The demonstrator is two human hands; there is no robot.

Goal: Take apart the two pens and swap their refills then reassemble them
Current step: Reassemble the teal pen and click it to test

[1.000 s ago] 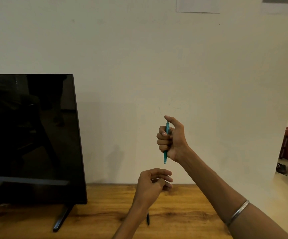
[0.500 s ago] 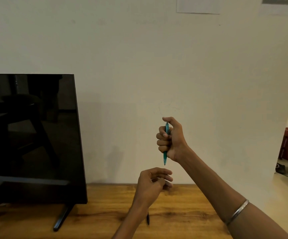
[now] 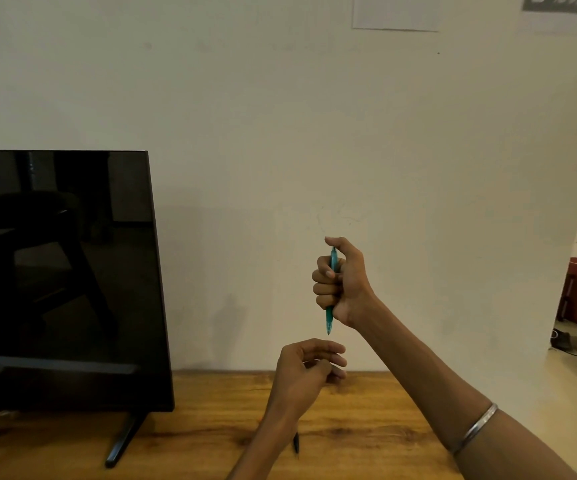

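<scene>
While our right hand (image 3: 340, 282) is raised in front of the wall, its grip is a fist curled round the teal pen (image 3: 330, 306), which stands nearly upright with its tip pointing down and its top under the thumb. Just below that tip our left hand (image 3: 306, 372) hovers above the tabletop (image 3: 366, 427), fingers loosely curled with thumb and fingertips drawn close; whether they pinch some small part we cannot tell. On the tabletop, partly hidden behind our left wrist, lies a dark pen (image 3: 296, 445), of which only one end shows. A metal bangle (image 3: 476, 427) circles our right forearm. To the left a dark monitor (image 3: 65, 278) stands on the tabletop on its black foot. We see no container among these things.
</scene>
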